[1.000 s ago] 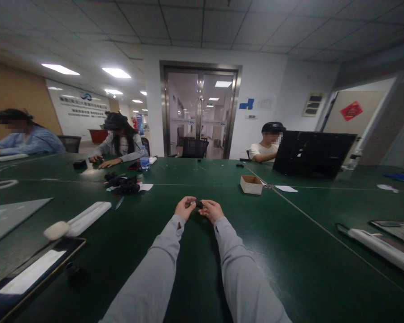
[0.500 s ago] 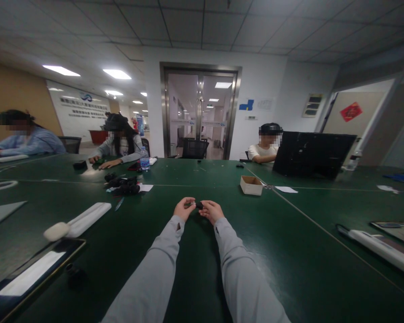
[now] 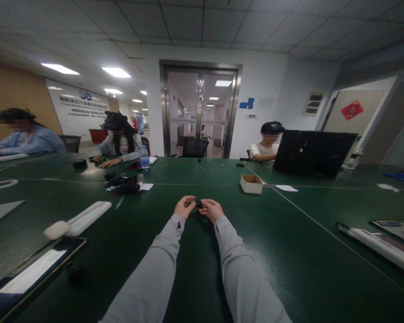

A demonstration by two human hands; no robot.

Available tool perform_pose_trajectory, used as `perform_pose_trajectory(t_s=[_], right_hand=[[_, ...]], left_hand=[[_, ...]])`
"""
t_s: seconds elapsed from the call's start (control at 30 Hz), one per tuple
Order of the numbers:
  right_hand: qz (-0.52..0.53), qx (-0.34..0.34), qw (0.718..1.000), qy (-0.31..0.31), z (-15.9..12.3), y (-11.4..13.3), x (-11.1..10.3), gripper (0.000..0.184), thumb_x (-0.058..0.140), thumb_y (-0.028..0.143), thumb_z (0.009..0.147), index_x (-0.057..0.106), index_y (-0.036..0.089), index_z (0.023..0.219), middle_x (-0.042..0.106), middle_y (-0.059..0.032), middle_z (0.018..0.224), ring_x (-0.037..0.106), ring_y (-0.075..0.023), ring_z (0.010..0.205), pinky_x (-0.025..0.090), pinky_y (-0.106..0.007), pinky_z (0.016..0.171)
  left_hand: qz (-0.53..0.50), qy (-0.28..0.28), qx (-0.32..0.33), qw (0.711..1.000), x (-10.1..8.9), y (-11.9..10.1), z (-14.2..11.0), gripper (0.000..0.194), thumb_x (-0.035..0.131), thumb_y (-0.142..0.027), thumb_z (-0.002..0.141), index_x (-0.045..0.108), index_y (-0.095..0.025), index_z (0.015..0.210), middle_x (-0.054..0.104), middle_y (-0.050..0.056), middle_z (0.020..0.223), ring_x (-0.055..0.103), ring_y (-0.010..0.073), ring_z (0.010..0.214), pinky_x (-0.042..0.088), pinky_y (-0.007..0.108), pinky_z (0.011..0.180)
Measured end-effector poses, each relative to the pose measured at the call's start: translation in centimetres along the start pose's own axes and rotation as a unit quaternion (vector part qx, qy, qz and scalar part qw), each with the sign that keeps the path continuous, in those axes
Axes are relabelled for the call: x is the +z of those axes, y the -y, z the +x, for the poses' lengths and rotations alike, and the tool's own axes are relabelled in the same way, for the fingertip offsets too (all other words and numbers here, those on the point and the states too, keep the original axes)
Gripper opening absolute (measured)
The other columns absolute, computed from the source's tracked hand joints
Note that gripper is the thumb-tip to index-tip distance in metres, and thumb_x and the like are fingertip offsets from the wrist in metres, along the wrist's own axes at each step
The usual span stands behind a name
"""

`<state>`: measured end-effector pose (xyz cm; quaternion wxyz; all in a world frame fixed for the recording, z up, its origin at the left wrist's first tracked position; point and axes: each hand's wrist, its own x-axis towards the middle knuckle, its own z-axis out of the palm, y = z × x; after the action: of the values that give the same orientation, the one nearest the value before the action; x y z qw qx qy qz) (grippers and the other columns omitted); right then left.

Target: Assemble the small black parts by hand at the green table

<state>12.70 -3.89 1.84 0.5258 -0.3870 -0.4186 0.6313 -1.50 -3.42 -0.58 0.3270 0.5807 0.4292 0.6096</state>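
Note:
Both arms stretch out in grey sleeves over the green table (image 3: 208, 278). Between my fingertips is a small black object (image 3: 198, 204), too small to name. My left hand (image 3: 184, 208) pinches its left end. At the other end, the thumb and fingers of my right hand (image 3: 212, 210) are closed on it. The fingers cover parts of the object. Both hands are just above the tabletop, or resting on it; I cannot tell which.
An open cardboard box (image 3: 251, 184) stands beyond my right hand. Left lie black tangled gear (image 3: 123, 183), a pen (image 3: 119, 202), a long white case (image 3: 89, 218) and a tablet-like device (image 3: 33, 271). A water bottle (image 3: 144, 158) and a monitor (image 3: 314, 153) stand farther back. Several people sit around.
A light bit beside my left fingertips no longer shows; the black object now reaches those fingers. Both hands stay in nearly the same place.

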Motion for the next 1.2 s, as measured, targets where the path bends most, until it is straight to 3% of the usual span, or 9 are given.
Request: perform_pose_trajectory(t_s=[0.1,0.2,0.3,0.4,0.6,0.97,1.1,1.2], right_hand=[[0.007,0.001,1.0,0.003,0.0,0.0,0.0,0.008,0.058,0.016,0.072,0.054,0.011,0.078,0.054,-0.0001,0.05,0.057,-0.0107,0.042,0.045,-0.018,0.04],[0.005,0.002,1.0,0.006,0.0,0.0,0.0,0.008,0.058,0.015,0.072,0.055,0.011,0.077,0.054,0.0,0.05,0.057,-0.0106,0.042,0.045,-0.018,0.04],[-0.003,0.001,1.0,0.009,0.0,0.0,0.0,0.008,0.059,0.014,0.071,0.055,0.011,0.077,0.054,0.0005,0.048,0.056,-0.0104,0.042,0.046,-0.018,0.04],[-0.006,-0.001,1.0,0.006,0.0,0.0,0.0,0.009,0.061,0.015,0.07,0.055,0.011,0.076,0.053,0.0009,0.048,0.056,-0.0103,0.041,0.045,-0.018,0.04],[-0.005,0.0,1.0,0.009,0.0,0.0,0.1,0.01,0.061,0.015,0.07,0.055,0.011,0.076,0.055,0.0007,0.049,0.056,-0.0097,0.041,0.045,-0.018,0.039],[-0.003,0.001,1.0,0.02,-0.1,0.0,0.0,0.01,0.06,0.014,0.071,0.054,0.011,0.077,0.054,0.0006,0.049,0.056,-0.0101,0.041,0.045,-0.018,0.039],[-0.002,-0.001,1.0,0.019,0.0,0.0,0.0,0.009,0.06,0.014,0.071,0.055,0.011,0.077,0.055,0.0003,0.05,0.056,-0.0101,0.042,0.045,-0.018,0.039],[-0.005,0.001,1.0,0.021,0.0,0.0,-0.1,0.01,0.062,0.015,0.07,0.055,0.011,0.077,0.054,0.0007,0.049,0.056,-0.01,0.041,0.045,-0.018,0.039]], left_hand=[[0.021,-0.004,-0.064,0.998,0.2,-0.3,-0.2,0.035,0.06,-0.034,0.065,0.056,-0.015,0.094,0.06,0.007,0.09,0.057,0.0103,0.062,0.043,0.021,0.052],[0.052,-0.007,-0.127,0.991,0.5,-0.2,-0.3,0.032,0.051,-0.04,0.072,0.055,-0.016,0.093,0.058,0.002,0.071,0.048,0.0055,0.042,0.037,0.018,0.041],[0.076,-0.009,-0.112,0.991,0.5,-0.1,-0.3,0.024,0.05,-0.032,0.073,0.056,-0.016,0.089,0.051,-0.003,0.057,0.043,0.004,0.039,0.035,0.016,0.04],[0.077,-0.012,-0.106,0.991,0.5,-0.3,-0.4,0.021,0.053,-0.026,0.07,0.056,-0.018,0.089,0.052,-0.003,0.061,0.046,0.0041,0.045,0.036,0.015,0.043],[0.089,-0.002,-0.122,0.988,0.7,-0.8,-0.5,0.023,0.045,-0.032,0.075,0.056,-0.018,0.088,0.047,-0.005,0.05,0.041,0.0052,0.039,0.032,0.016,0.04],[0.103,-0.025,-0.104,0.989,0.5,-1.1,-0.6,0.019,0.047,-0.026,0.07,0.058,-0.019,0.084,0.048,-0.005,0.051,0.043,0.0068,0.044,0.034,0.018,0.046],[0.085,-0.002,-0.118,0.989,0.5,-1.0,-0.6,0.023,0.044,-0.032,0.073,0.058,-0.019,0.086,0.044,-0.005,0.047,0.041,0.0073,0.041,0.032,0.018,0.043],[0.089,-0.003,-0.098,0.991,0.5,-0.8,-0.6,0.021,0.048,-0.027,0.07,0.058,-0.019,0.087,0.048,-0.004,0.052,0.044,0.0068,0.045,0.034,0.017,0.045]])
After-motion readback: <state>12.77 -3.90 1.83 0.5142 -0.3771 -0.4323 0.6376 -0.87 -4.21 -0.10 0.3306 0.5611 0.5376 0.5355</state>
